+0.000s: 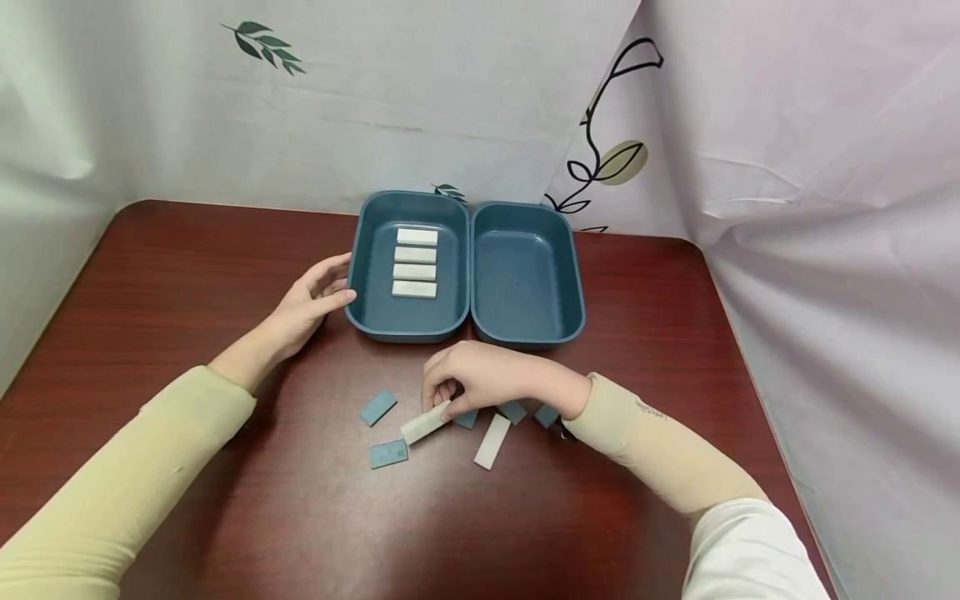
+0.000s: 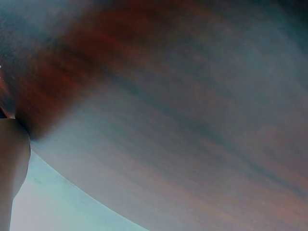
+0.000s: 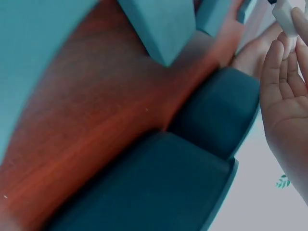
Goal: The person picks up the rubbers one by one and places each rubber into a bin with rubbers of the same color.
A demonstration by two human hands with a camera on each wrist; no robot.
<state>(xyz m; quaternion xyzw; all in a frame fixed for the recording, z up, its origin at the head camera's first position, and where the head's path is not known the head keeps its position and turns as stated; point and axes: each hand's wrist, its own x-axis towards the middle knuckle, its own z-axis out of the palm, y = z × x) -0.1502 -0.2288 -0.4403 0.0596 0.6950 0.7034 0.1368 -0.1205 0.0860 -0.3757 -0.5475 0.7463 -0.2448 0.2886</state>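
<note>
Two hands are over the table point(image 1: 315, 508): the right hand point(image 1: 483, 373) angles inward, knuckles up, pinching one white block point(image 1: 425, 423) between thumb and fingers, while the left hand point(image 1: 303, 308) reaches forward, thumb at the rim and loose fingers against the outer side of one blue tray point(image 1: 408, 321). Four white pieces point(image 1: 415, 272) lie in a column inside it, just right of the left hand. Beyond the right hand sits a second tray point(image 1: 517, 283). Around and below that hand, five blue blocks point(image 1: 387, 453) show, some partly covered, plus one loose white block point(image 1: 492, 442).
</note>
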